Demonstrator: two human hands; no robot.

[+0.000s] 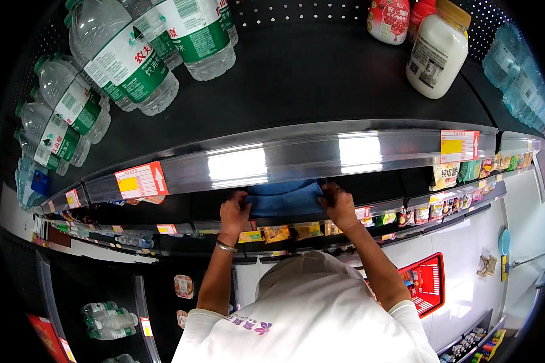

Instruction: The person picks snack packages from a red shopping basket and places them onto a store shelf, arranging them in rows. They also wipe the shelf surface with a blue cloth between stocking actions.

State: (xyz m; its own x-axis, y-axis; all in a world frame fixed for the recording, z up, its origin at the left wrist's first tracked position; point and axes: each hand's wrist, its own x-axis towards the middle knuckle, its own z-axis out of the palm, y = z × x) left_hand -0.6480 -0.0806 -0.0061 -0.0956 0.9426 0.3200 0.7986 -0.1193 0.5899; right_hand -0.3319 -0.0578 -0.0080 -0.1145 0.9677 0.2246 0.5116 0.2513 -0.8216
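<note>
A blue cloth (284,199) is stretched between my two hands, folded along its upper side. My left hand (235,213) grips its left end, and a bracelet circles that wrist. At the right end, my right hand (339,205) pinches the cloth between thumb and fingers. Both hands are over a black lower shelf (372,190), just below the clear front strip (299,152) of the shelf above. That strip partly covers the cloth's upper edge.
Water bottles (122,63) crowd the upper shelf (290,86) at left. A white jar (438,54) and a red bottle (388,20) stand at right. Snack packets (277,233) line a lower tier. A red shopping basket (431,286) is on the floor behind my right arm.
</note>
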